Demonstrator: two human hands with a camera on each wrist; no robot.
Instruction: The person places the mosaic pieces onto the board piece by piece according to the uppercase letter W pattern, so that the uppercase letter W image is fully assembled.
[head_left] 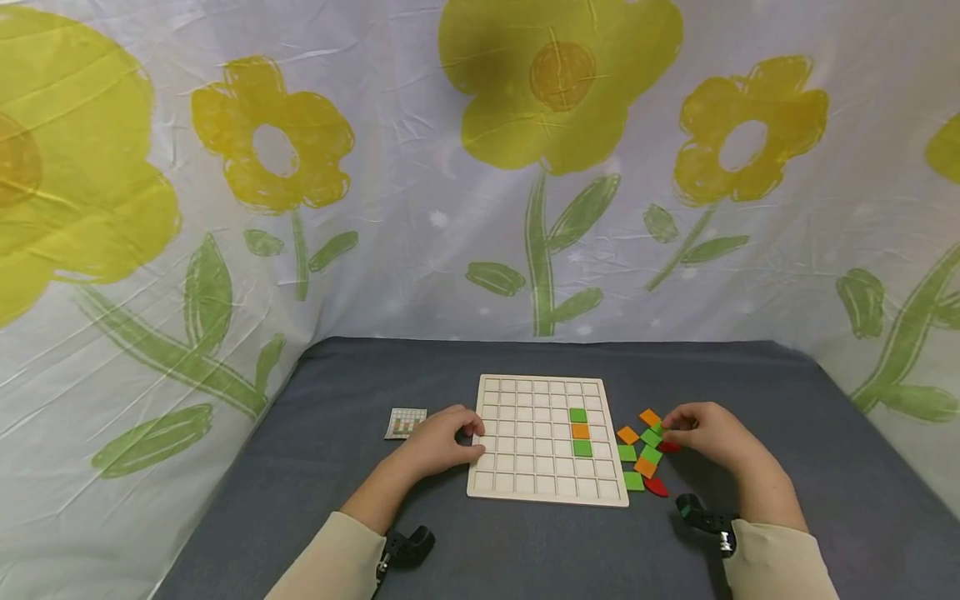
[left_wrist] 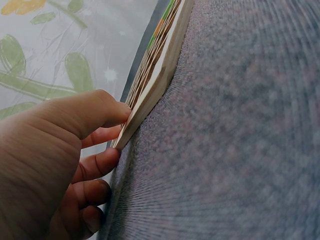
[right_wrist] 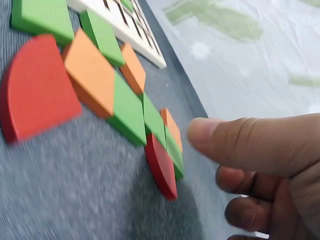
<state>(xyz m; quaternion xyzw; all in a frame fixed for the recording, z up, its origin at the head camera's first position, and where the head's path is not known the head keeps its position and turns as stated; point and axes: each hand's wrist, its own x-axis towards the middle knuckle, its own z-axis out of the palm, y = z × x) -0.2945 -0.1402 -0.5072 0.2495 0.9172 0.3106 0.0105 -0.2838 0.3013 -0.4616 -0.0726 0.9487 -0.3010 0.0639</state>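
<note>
My left hand (head_left: 442, 440) holds the left edge of a pale wooden grid board (head_left: 525, 467); in the left wrist view the thumb (left_wrist: 112, 114) lies at the board's edge and the other fingers curl beside it. A column in the grid holds a green square (head_left: 577, 414), an orange square (head_left: 580, 431) and another green square (head_left: 582, 448). My right hand (head_left: 708, 433) hovers at the far end of a loose pile of green, orange and red pieces. Its thumb (right_wrist: 220, 137) is apart from the curled fingers, with no piece seen between them.
A small card with a printed grid (head_left: 405, 423) lies left of the board, partly behind my left hand. Right of the board, red quarter-circle pieces (right_wrist: 42, 92) lie among orange squares (right_wrist: 90, 72) and green squares (right_wrist: 127, 110). A dark cloth (head_left: 540, 542) covers the table; a flowered curtain (head_left: 405, 275) hangs behind.
</note>
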